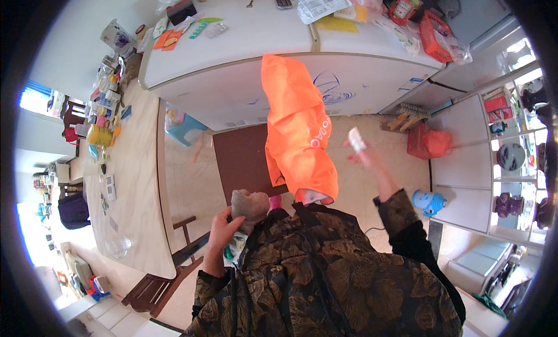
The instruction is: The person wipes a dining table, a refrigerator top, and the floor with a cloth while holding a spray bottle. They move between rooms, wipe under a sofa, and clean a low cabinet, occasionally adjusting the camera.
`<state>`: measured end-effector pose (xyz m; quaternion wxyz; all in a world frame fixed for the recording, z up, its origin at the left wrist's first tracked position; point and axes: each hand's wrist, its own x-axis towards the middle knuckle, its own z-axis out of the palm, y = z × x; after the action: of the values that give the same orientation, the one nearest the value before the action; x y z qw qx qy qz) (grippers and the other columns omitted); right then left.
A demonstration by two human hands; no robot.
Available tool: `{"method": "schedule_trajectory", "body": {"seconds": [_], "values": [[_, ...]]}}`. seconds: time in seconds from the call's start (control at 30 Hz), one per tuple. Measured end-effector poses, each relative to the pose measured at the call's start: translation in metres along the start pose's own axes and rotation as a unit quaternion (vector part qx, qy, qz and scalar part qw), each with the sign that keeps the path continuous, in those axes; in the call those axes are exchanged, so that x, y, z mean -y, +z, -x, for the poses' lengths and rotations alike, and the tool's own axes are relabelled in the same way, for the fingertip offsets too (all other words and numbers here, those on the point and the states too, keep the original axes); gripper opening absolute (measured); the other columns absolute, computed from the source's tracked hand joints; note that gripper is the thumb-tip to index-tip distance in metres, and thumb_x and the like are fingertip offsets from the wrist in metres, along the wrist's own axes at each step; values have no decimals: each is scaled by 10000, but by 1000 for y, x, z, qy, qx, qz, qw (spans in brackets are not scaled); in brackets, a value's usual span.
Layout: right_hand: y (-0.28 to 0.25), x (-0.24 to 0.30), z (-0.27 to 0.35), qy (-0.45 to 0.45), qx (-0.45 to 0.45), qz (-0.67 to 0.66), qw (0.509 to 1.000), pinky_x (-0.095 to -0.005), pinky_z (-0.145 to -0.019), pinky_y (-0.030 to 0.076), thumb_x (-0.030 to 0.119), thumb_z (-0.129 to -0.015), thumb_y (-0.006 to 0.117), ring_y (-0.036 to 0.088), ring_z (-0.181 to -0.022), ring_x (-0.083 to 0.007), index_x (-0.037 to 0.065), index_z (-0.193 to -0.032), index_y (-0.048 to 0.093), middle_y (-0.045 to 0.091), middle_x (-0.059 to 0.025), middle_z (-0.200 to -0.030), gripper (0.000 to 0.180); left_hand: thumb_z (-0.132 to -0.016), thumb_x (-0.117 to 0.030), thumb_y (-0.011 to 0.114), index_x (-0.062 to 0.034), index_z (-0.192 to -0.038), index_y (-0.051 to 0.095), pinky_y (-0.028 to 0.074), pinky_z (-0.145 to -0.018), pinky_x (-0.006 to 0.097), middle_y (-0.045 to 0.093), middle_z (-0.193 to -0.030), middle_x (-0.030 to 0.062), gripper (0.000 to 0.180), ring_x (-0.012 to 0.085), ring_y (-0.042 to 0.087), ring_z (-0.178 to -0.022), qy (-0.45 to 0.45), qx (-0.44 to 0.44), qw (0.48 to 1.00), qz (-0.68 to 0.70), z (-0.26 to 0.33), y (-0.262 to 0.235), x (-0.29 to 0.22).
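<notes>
My left hand is closed on a soft, light grey bundle that looks like folded cloth; its exact kind is unclear. Stretched out to the right, my right hand is smeared by motion. A small white object shows at its fingers, too blurred to name. Between the hands, a bright orange bag with pale lettering extends away from my body. Its near end gapes, and something greyish shows inside. Neither hand touches the bag.
Ahead stands a white chest freezer with packets and a phone on top. A long pale table with bottles runs along the left, a wooden chair by it. At right are a red bag, a blue jug and shelves. A brown mat covers some floor.
</notes>
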<state>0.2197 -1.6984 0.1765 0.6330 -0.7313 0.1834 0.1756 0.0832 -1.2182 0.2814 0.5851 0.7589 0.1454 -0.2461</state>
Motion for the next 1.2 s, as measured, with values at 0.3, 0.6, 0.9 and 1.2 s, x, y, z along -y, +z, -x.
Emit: {"method": "schedule_trajectory", "body": {"seconds": [0.3,0.6,0.9,1.2], "values": [[46,-13,90,262,116,-357,889,-450,-903,516,770,-886,502,636,-1073,-309,68,-1071,695,681,-120,-1144,750,-869,-141,692,54,-1097,674,521,-790,305,708,-921,64,300,122,627,-863,15,-25,999,-41,-4,-2,10],[39,138,149,-53,212,-370,903,-417,-1072,452,619,-1016,390,580,-1245,-262,-73,-1286,603,594,-174,-1372,773,-872,-158,693,58,-1121,671,523,-809,317,714,-937,74,331,135,636,-884,16,-30,999,-8,-1,-4,18],[66,246,180,-200,429,-469,746,-516,-1174,317,712,-990,243,441,-1383,-378,-111,-1384,498,495,-248,-1455,948,-891,-121,668,22,-1126,678,521,-790,299,695,-992,36,275,116,619,-888,34,-112,993,13,8,-33,27],[23,157,78,-279,-9,-331,902,-420,-1078,423,519,-1040,448,576,-1235,-238,-2,-1376,555,606,-139,-1353,629,-901,-141,656,29,-1156,658,515,-768,280,683,-994,38,307,114,617,-867,62,-175,982,13,7,-53,21]]}}
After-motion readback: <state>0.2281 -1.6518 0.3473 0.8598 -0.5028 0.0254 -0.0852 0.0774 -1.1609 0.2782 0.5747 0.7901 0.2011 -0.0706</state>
